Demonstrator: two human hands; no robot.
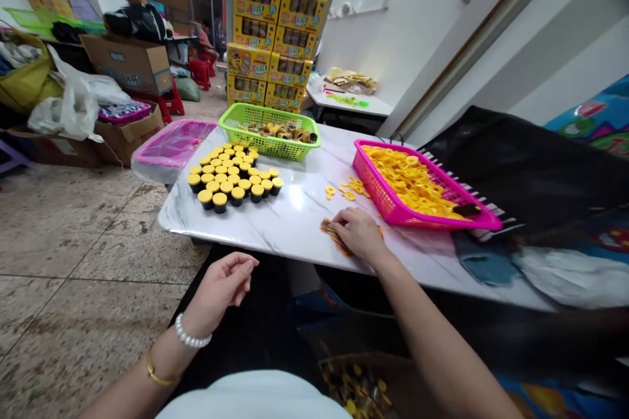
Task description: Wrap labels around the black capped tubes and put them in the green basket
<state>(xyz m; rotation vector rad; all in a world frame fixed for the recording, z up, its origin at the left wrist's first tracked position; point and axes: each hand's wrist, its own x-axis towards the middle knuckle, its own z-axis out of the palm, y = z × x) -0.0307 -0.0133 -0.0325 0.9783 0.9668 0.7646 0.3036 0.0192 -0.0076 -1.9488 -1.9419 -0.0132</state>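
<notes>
My right hand (358, 232) rests on the white marble table (295, 222), its fingers curled down over a small pile of orange-yellow pieces (333, 236). My left hand (223, 285) hovers below the table's front edge, over my lap, fingers loosely curled with nothing visible in them. A pink basket (393, 209) filled with yellow rings (413, 180) stands just right of my right hand, with a few loose rings (344, 193) on the table beside it. A block of several small black cups with yellow lids (233, 177) stands at the table's left.
A green basket (268, 127) of small items sits at the table's far edge, a pink tray (171, 144) at the far left. A black sheet (515, 170) covers the right side. Yellow cartons (275, 46) are stacked behind. A person (135, 13) sits among boxes and bags at the back left.
</notes>
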